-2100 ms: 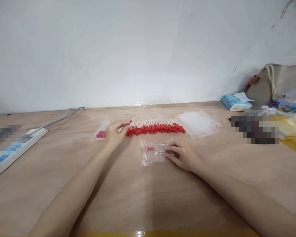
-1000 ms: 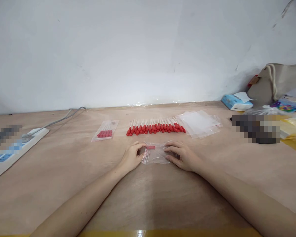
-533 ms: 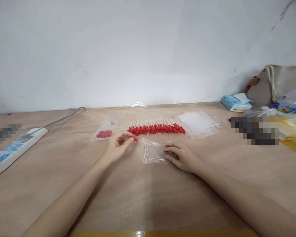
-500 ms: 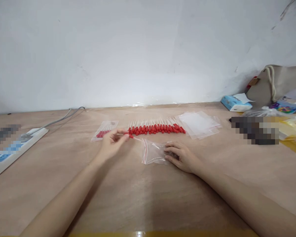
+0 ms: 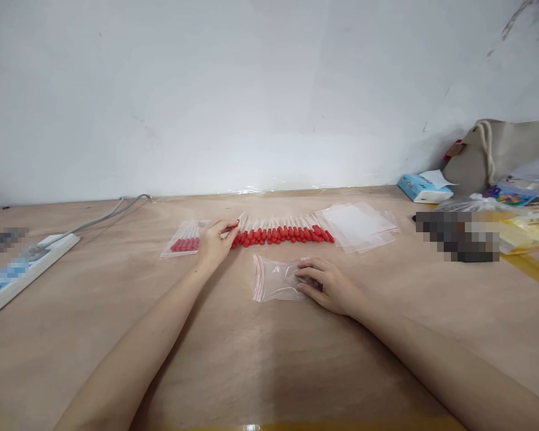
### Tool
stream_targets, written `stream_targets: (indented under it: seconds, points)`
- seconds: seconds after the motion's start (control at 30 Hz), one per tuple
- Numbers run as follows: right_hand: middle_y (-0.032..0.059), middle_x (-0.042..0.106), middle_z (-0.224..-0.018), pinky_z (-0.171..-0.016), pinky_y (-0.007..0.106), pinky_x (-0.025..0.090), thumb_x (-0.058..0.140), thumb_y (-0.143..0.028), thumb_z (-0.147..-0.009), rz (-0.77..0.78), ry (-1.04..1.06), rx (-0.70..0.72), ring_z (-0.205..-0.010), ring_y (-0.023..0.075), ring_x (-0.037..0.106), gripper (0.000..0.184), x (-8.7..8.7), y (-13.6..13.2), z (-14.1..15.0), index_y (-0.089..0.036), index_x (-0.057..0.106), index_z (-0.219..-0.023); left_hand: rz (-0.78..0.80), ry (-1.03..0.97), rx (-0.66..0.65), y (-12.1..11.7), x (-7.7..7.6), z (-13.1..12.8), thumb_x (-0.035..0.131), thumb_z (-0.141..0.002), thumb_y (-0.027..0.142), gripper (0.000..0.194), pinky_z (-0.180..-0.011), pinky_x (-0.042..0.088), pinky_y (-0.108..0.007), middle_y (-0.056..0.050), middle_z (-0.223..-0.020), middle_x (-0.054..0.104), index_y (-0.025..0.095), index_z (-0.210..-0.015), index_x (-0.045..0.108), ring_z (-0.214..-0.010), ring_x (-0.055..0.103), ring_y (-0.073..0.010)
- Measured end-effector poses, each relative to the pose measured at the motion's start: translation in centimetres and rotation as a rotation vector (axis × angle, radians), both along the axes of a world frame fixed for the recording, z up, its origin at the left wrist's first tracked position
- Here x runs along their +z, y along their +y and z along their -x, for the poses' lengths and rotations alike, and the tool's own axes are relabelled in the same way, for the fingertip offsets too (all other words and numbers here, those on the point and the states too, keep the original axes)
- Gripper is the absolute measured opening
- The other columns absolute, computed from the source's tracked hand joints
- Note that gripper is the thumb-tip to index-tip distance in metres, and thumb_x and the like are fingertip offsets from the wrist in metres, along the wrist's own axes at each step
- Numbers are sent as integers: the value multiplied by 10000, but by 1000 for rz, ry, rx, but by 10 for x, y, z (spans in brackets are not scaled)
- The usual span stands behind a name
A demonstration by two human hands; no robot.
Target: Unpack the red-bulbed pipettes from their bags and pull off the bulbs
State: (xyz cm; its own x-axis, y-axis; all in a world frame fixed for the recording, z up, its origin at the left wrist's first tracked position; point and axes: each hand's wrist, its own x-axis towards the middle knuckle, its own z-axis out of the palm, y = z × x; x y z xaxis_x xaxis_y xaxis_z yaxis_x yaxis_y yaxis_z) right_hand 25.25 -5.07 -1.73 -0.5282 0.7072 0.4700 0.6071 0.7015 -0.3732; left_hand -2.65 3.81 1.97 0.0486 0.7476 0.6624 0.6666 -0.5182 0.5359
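Observation:
A row of thin, pale, see-through sticks with red heads (image 5: pixel 287 234) lies across the middle of the table, heads toward me. At its left end my left hand (image 5: pixel 218 241) pinches a red-headed stick by the head, raised slightly above the others. Nearer to me lies a clear zip bag (image 5: pixel 276 280), flat, its red-lined mouth facing left. My right hand (image 5: pixel 327 286) holds the bag's right end, fingers curled over it. Left of the row is another zip bag (image 5: pixel 184 242) with several red-headed sticks inside, partly behind my left hand.
A fan of flat clear bags (image 5: pixel 359 226) lies right of the row. At the far right are a blue tissue pack (image 5: pixel 424 187), a grey-beige bag (image 5: pixel 471 152) and plastic packets. A white power strip (image 5: pixel 31 269) with a grey cable lies at left. The wall stands behind.
My left hand has moved from the zip bag's mouth, where it held a red-headed stick, up and away to the row's left end. My right hand stays on the bag.

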Motion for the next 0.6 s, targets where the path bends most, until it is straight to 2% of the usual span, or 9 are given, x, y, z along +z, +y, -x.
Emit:
stream_targets:
  seconds: [0.2, 0.3, 0.43, 0.5, 0.6]
  points:
    - [82, 581, -1071, -869, 380, 448, 513, -305, -815, -6, -3, -5, -1031, 207, 525, 220, -1, 0, 0, -208, 590, -997, 51, 217, 26, 3, -2, -4, 569, -751, 307, 174, -779, 463, -320, -46, -850, 663, 187, -837, 661, -816, 601, -181]
    - [81, 581, -1070, -866, 377, 450, 520, -301, -810, -13, -5, -2, -1033, 207, 525, 215, -2, 1, 0, -209, 593, -989, 64, 203, 23, -2, -3, -4, 576, -748, 354, 219, -778, 453, -310, -43, -876, 659, 194, -879, 649, -824, 596, -179]
    - [81, 580, -1083, -875, 380, 443, 511, -313, -816, -12, -15, -6, -1043, 209, 516, 247, -1, 0, 0, -206, 580, -1028, -78, 120, 75, -28, -7, -3, 559, -772, 311, 168, -803, 438, -316, -47, -835, 636, 171, -828, 633, -842, 573, -175]
    - [84, 566, -1120, -884, 381, 436, 503, -318, -822, 4, -36, -19, -1054, 208, 507, 295, 1, 0, 1, -202, 554, -1087, -97, 128, -13, -50, -9, -5, 537, -792, 263, 134, -818, 437, -312, -46, -821, 626, 162, -806, 624, -842, 569, -163]
    - [78, 549, -1165, -894, 388, 425, 471, -321, -843, 12, -95, -6, -1083, 209, 490, 341, 3, -1, 1, -214, 516, -1163, -20, 256, -306, -80, -11, -11, 471, -835, 219, 217, -895, 420, -315, -75, -1029, 602, 171, -1006, 595, -1014, 533, -166]
